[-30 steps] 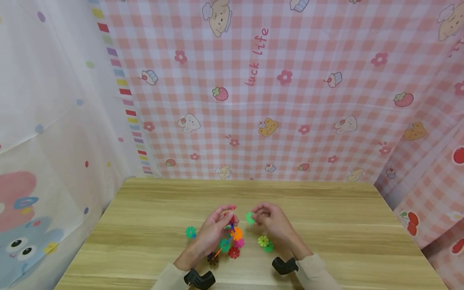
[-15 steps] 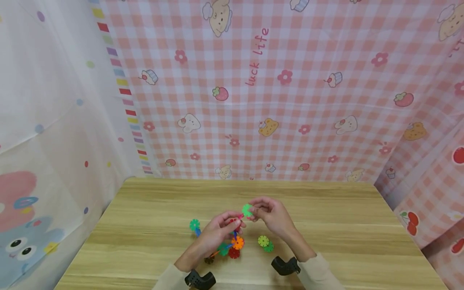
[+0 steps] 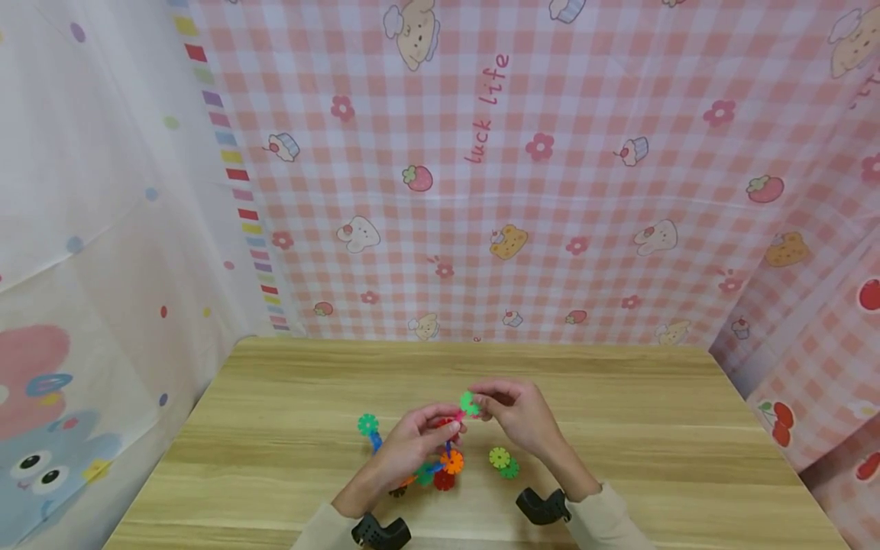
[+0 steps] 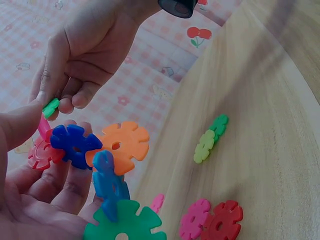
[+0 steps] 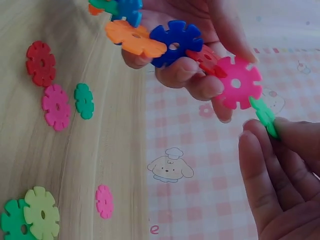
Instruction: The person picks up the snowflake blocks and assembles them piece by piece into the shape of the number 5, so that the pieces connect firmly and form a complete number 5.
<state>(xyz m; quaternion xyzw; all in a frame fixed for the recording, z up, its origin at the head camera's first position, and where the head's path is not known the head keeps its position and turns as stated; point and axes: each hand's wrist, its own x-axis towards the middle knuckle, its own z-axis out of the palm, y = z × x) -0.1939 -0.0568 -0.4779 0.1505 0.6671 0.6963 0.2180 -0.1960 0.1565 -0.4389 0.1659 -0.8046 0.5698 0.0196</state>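
Observation:
My left hand (image 3: 412,439) grips a chain of notched plastic snowflake discs. Red, dark blue (image 4: 75,146), orange (image 3: 451,461), lighter blue and green discs follow one another along it, and part of it is hidden behind the hand. At its end, a pink disc (image 5: 244,80) sticks out past the left fingertips. Between thumb and fingers, my right hand (image 3: 520,412) pinches a bright green disc (image 5: 265,120). The green disc's edge meets the pink disc's notched rim, the two standing at an angle to each other.
On the wooden table (image 3: 632,428) a yellow-green disc (image 3: 499,457) overlaps a green one (image 3: 509,468). Loose red (image 5: 41,63), pink (image 5: 56,107) and green (image 5: 84,101) discs lie nearby, with another pink disc (image 5: 104,201) apart. A checked cloth (image 3: 584,290) hangs behind.
A second ago the green disc was apart from the chain. My left hand has shifted right with the chain, and the green disc has come to the pink disc's rim.

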